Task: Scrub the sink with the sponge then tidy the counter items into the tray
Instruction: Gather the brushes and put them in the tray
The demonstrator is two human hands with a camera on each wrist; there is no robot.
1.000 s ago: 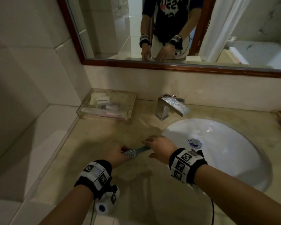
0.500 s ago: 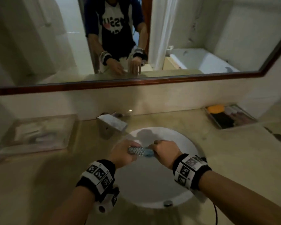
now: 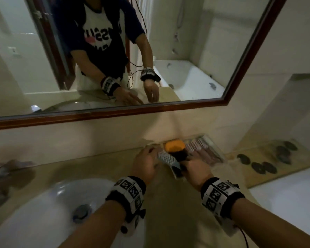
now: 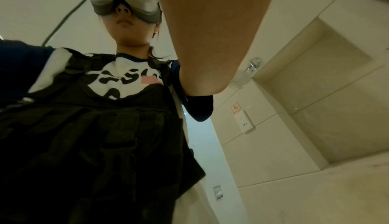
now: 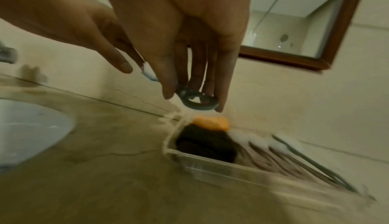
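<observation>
Above tray [image 5: 210,164], brush [image 3: 168,161] between fingers [image 5: 168,81].

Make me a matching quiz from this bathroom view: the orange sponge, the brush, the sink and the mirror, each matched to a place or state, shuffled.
1. orange sponge
2. brush
3. sink
4. mirror

A. pinched by the right hand
B. brown-framed, on the wall
C. lying in the clear tray
D. white, set into the counter

Pairs: 1-C, 2-A, 3-D, 4-B
</observation>
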